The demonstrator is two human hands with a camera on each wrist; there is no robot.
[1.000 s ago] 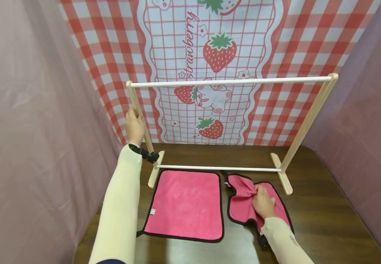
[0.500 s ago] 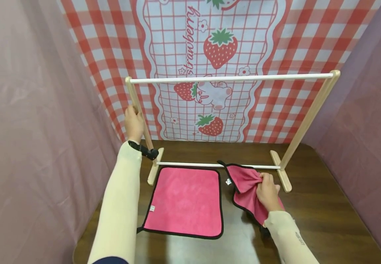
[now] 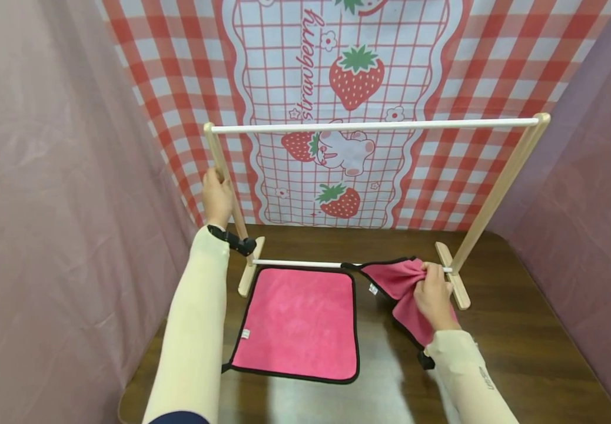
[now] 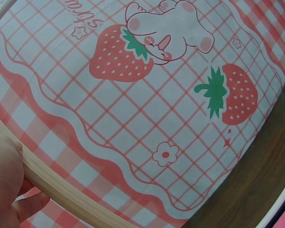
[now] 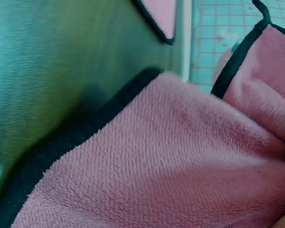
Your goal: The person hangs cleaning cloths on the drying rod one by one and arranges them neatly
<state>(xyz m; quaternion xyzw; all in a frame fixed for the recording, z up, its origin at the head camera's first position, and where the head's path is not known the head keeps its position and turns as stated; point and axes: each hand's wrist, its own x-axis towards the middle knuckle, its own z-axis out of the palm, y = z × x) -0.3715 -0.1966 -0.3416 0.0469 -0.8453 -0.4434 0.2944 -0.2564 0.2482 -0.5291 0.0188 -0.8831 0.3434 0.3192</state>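
My left hand (image 3: 217, 197) grips the left wooden post (image 4: 66, 199) of a drying rack, about halfway up. The rack has a white upper rail (image 3: 374, 125) and a thin white lower rail (image 3: 300, 264). With my right hand (image 3: 435, 297) I pinch a pink towel (image 3: 398, 277) by its bunched middle. That towel has black edging, a small white tag and a black loop, and it hangs in front of the lower rail. In the right wrist view its fuzzy cloth (image 5: 147, 156) fills much of the picture, with little of the hand showing. Another pink towel (image 3: 297, 324) lies flat on the table.
The rack's right post (image 3: 501, 188) stands on a wooden foot (image 3: 452, 275). Behind it hangs a checked strawberry cloth (image 3: 279, 76). Pink drapes (image 3: 62, 194) close off both sides of the brown wooden table (image 3: 528, 347).
My right hand has lifted the bunched towel off the table and moved it slightly up and right, towards the rack's lower rail. My left hand has kept its hold on the post.
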